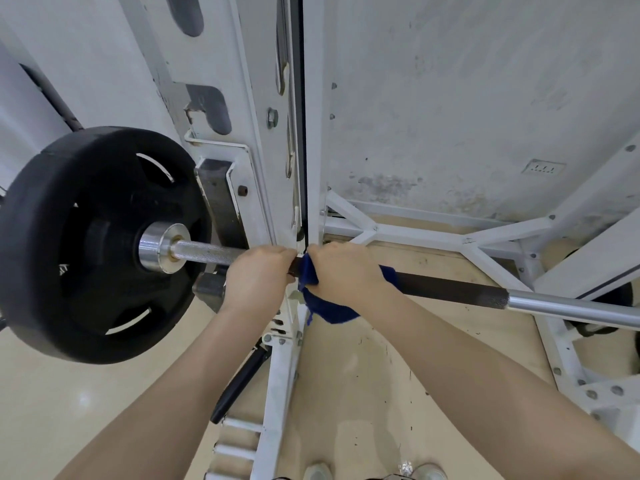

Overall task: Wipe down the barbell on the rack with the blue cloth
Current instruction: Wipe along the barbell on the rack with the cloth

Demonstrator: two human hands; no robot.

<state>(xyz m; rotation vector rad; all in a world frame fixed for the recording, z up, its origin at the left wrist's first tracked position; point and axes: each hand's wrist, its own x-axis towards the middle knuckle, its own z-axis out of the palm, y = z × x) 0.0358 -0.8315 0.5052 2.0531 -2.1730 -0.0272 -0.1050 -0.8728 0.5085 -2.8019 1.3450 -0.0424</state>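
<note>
Stained white wall (467, 98) carries a socket (543, 167). Tan floor mat (363, 368) shows black scuffs. Shoes (374, 472) at bottom edge. Black handle (239, 386) angled low.

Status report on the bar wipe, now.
Left hand grips bare bar. Right hand grips blue cloth around bar. White rack post close behind.

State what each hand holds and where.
Left hand grips the bare barbell shaft. Right hand grips the blue cloth wrapped round the shaft beside it.
</note>
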